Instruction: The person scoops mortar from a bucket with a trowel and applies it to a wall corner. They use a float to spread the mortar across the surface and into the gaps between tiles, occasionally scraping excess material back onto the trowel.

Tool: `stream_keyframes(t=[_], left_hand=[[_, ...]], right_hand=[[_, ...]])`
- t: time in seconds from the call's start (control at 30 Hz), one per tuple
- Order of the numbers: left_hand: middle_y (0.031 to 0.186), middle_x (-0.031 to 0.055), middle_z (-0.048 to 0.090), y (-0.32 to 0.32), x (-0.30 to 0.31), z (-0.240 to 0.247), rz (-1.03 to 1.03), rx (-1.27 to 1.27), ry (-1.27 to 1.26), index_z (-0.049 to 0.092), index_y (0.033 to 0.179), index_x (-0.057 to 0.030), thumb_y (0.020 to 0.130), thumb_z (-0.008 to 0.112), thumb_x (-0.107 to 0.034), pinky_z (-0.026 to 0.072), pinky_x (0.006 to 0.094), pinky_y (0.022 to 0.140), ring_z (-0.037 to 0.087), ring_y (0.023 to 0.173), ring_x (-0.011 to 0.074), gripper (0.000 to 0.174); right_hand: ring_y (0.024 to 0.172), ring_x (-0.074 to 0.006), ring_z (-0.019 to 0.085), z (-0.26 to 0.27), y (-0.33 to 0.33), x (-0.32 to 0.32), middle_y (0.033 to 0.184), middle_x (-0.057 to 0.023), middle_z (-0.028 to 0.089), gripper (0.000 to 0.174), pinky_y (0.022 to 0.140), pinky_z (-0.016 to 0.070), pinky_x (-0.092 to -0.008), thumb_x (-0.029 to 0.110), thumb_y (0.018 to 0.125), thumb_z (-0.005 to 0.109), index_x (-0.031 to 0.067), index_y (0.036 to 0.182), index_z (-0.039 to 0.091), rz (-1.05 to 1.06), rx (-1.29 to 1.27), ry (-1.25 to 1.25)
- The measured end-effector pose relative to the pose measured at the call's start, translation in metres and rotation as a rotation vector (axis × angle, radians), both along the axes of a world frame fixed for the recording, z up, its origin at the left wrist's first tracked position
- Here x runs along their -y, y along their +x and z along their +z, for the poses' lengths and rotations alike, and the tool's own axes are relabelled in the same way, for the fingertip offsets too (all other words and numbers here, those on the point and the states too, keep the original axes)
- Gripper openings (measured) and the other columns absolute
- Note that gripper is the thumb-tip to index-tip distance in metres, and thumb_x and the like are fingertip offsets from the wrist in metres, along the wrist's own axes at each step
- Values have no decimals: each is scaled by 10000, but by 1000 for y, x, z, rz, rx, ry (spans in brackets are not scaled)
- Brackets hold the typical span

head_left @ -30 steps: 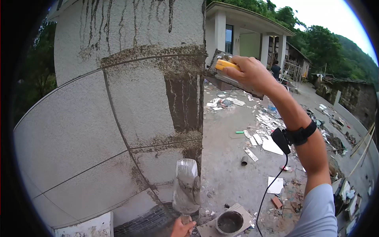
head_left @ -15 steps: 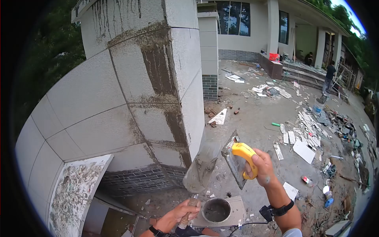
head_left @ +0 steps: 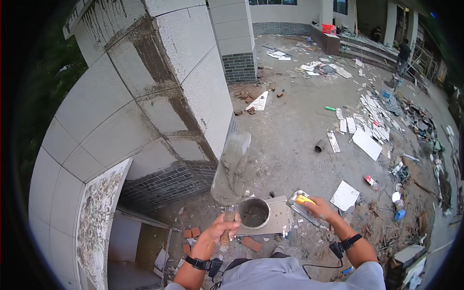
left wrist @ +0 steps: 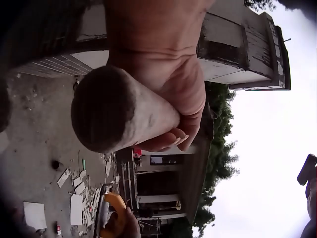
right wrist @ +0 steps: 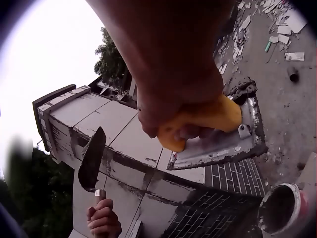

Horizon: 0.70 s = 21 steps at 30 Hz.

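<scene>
My left hand point(head_left: 222, 227) grips the round wooden handle of a trowel point(head_left: 232, 166), its broad, mortar-smeared blade pointing up and away. In the left wrist view the handle's butt end point(left wrist: 101, 111) faces the camera. My right hand point(head_left: 323, 210) holds a plastering trowel by its yellow handle point(right wrist: 208, 116); the metal plate point(right wrist: 218, 148) has wet mortar along its edges. Between the hands stands a bucket point(right wrist: 301, 203) with grey mortar inside. Ahead on the left rises a tile-clad pillar point(head_left: 198, 72) with dark mortar patches point(head_left: 151, 54) near its corner.
The bucket is on a cardboard-like sheet point(head_left: 279, 212). Bricks point(head_left: 251, 243) lie near my feet. Broken white tiles point(head_left: 367, 144) and rubble are scattered to the right. A stained slab point(head_left: 99, 217) leans at the left. Another person point(head_left: 403, 54) stands far off by the steps.
My right hand has come down from the pillar's upper corner, bringing the plastering trowel low beside the bucket. The view has tilted down and right; the left hand still holds its trowel.
</scene>
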<state>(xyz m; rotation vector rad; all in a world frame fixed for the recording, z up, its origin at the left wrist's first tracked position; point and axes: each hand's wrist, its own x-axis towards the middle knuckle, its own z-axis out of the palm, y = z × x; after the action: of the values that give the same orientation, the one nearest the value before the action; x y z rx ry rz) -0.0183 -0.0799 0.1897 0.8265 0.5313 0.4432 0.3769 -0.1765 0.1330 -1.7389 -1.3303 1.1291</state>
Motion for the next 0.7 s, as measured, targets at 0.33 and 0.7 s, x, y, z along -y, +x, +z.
stream_keyframes(t=[0.33, 0.7], left_hand=[[615, 9, 528, -91, 67, -84, 269, -354, -13, 549, 868, -53, 795, 695, -85, 378, 249, 438, 487, 465, 100, 166], [585, 20, 522, -29, 67, -119, 408, -331, -115, 562, 839, -45, 826, 702, -100, 380, 271, 451, 506, 474, 122, 151]], right_hand=[[550, -170, 598, -67, 84, 148, 645, -87, 622, 332, 525, 464, -345, 296, 879, 649, -33, 842, 626, -310, 287, -383], [603, -214, 633, -167, 200, 25, 699, -116, 652, 378, 567, 505, -370, 318, 850, 678, -56, 904, 651, -240, 258, -310]])
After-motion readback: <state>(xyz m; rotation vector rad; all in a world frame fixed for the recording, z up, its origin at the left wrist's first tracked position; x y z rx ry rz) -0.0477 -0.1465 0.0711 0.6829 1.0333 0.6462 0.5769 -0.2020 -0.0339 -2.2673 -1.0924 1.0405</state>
